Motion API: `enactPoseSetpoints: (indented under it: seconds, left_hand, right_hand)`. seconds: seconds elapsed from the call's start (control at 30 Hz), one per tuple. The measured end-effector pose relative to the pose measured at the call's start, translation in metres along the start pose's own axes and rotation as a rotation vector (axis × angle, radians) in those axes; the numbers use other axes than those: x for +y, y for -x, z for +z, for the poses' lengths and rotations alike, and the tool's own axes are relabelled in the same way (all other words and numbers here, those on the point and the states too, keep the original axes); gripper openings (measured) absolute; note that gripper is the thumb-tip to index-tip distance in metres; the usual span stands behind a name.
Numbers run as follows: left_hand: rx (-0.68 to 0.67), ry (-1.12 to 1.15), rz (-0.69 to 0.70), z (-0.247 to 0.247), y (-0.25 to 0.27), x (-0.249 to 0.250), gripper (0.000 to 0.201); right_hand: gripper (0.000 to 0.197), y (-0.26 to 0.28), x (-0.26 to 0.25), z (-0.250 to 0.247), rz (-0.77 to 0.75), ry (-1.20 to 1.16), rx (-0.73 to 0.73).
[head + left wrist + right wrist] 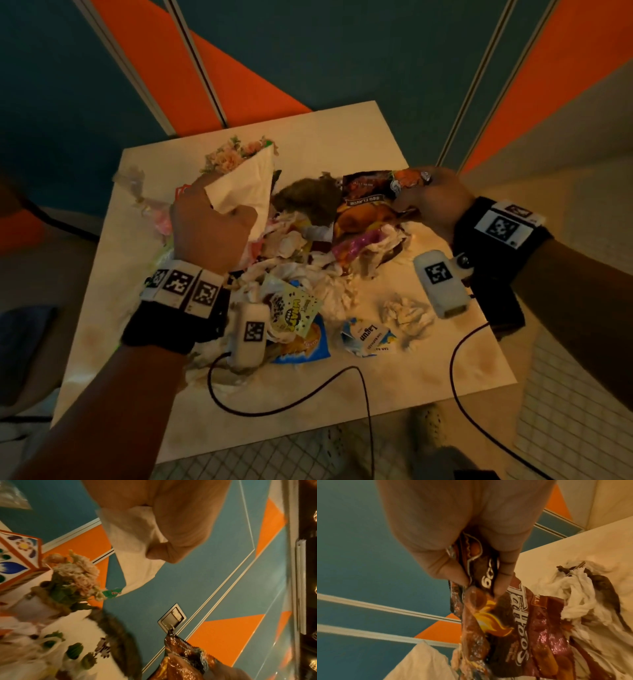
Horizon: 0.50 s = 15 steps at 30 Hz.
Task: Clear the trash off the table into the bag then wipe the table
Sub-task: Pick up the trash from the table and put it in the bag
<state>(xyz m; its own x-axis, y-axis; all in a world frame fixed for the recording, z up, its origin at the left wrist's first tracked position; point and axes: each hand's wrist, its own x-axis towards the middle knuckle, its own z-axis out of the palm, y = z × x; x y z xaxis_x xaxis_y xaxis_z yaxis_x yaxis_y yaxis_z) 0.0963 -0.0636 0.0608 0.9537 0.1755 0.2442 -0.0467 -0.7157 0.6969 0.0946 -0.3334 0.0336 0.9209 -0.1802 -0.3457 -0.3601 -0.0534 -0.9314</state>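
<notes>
A heap of trash covers the white table [349,137]: crumpled tissues [406,313], snack wrappers [296,310] and a torn label [368,337]. My left hand [209,226] grips a white paper napkin [246,185] lifted over the heap's left side; in the left wrist view the fingers [171,520] curl round that napkin [133,536]. My right hand [431,198] pinches the top of a dark brown chip bag [368,202] at the heap's right; the right wrist view shows finger and thumb [503,577] on the bag [513,622].
A bunch of pale flowers [236,156] and a patterned box [18,555] stand at the table's back left. A brown furry thing [308,198] lies mid-heap. Two black cables [291,404] trail over the table's front edge. A blue-and-orange wall [308,51] rises behind.
</notes>
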Motion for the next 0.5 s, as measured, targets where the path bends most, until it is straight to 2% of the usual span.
enactPoseSetpoints:
  seconds: [0.03,0.13,0.27,0.43,0.5]
  left_hand:
    - [0.014,0.02,-0.016,0.001,0.0,0.01,0.046]
    - [0.041,0.081,-0.046,0.012,0.0,0.036,0.052]
    - [0.05,0.146,-0.055,0.039,0.009,0.071,0.045]
    - [0.057,0.22,-0.114,0.098,0.026,0.126,0.047]
    - [0.049,0.257,-0.123,0.131,0.034,0.149,0.04]
  right_hand:
    - [0.016,-0.001,-0.001,-0.006,-0.003,-0.051,-0.003]
    - [0.023,-0.011,-0.003,-0.032,-0.007,-0.174,-0.026]
    - [0.024,-0.026,-0.004,-0.079,0.005,-0.211,-0.012]
    - [0.025,-0.05,0.012,-0.164,0.025,-0.26,-0.031]
    - [0.015,-0.059,0.023,-0.201,0.049,-0.271,-0.028]
